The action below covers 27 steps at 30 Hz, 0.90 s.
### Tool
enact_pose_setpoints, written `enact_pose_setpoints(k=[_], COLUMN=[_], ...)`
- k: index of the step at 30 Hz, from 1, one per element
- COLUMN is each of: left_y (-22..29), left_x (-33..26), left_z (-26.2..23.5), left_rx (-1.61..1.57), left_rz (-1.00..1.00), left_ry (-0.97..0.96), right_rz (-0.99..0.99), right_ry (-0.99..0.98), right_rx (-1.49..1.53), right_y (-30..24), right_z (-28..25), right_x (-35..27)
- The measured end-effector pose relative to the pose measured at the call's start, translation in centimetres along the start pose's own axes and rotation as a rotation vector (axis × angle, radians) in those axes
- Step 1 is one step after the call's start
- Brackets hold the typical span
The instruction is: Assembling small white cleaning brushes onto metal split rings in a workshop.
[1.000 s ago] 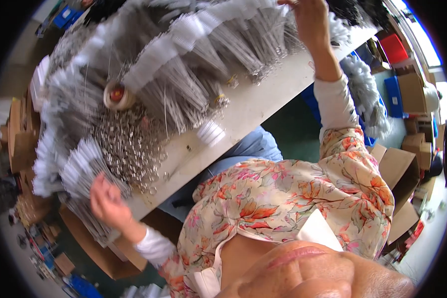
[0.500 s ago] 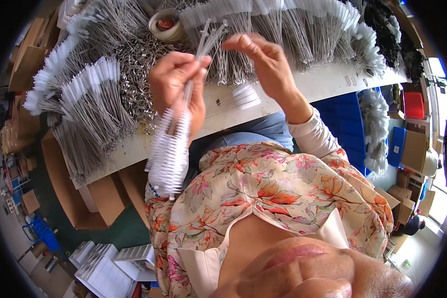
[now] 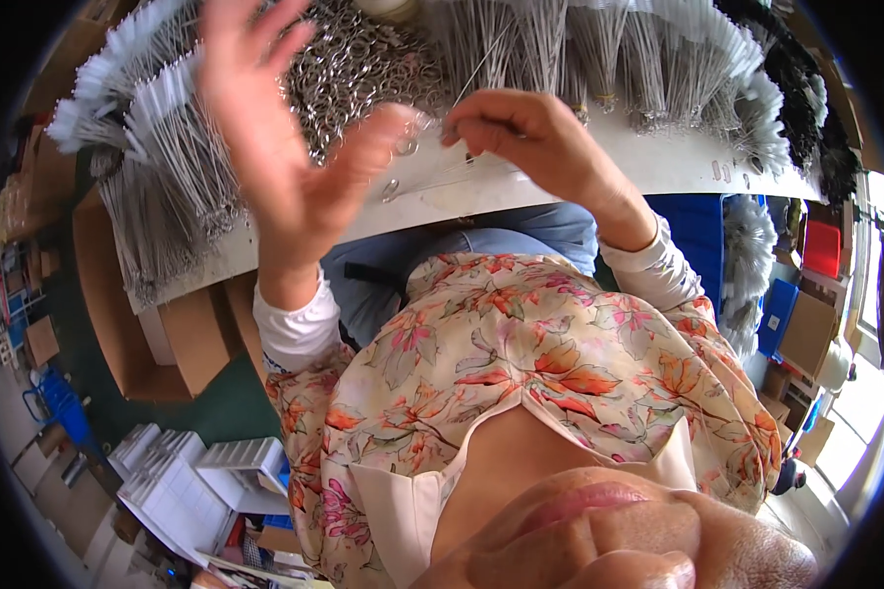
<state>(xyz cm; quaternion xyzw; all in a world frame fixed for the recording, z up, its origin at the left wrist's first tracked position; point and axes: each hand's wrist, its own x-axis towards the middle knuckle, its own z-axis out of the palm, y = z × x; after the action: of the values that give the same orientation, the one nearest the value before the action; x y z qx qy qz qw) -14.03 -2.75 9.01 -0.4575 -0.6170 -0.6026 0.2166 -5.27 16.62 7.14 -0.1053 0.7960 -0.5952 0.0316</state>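
Note:
My left hand point(image 3: 300, 172) is raised over the table's left part, fingers spread and smeared by motion, with nothing seen in it. Behind it lies a heap of shiny metal rings point(image 3: 354, 74). My right hand point(image 3: 535, 137) hovers over the front of the table with fingers curled and thumb against them. A small bit at its fingertips is too unclear to name. Between the hands, a loose metal ring point(image 3: 408, 146) shows beside my left thumb, and a small metal piece point(image 3: 391, 189) lies near the table's front edge.
Bundles of white-bristled wire brushes stand at left point(image 3: 182, 128) and along the back point(image 3: 614, 59). Black-bristled brushes point(image 3: 791, 79) are at far right. The white table point(image 3: 648, 162) has a cardboard box point(image 3: 147, 334) below left and a blue bin point(image 3: 688, 231) below right.
The white-bristled brushes have left my left hand, which has opened and swung up and left. My right hand's fingers have curled in. The view has shifted slightly.

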Motion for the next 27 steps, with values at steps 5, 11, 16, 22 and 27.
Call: enact_pose_setpoints(k=[5,11,16,22,27], left_y=[1.9,1.9,2.3,0.6,0.3], left_x=[-3.9,-5.6,-7.7,-13.4,-13.9], left_z=[3.7,1.7,2.5,-0.2,0.6], left_rx=[-0.378,-0.220,0.087,0.533,0.522], left_rz=[-0.349,-0.433,-0.240,-0.805,-0.804], left_ry=[-0.275,-0.225,-0.228,-0.272,-0.369], right_rz=[-0.104,0.152,0.394,0.341,0.164], right_ry=[-0.167,-0.264,-0.296,-0.006,0.025], right_rx=[-0.107,0.186,0.071,-1.349,-0.341], right_y=[-1.4,-1.2,0.5,8.4,5.6], right_z=[1.1,0.2,-1.8,-8.9,-1.3], right_x=[-0.2,-0.8,-3.4,-10.6,-6.1])
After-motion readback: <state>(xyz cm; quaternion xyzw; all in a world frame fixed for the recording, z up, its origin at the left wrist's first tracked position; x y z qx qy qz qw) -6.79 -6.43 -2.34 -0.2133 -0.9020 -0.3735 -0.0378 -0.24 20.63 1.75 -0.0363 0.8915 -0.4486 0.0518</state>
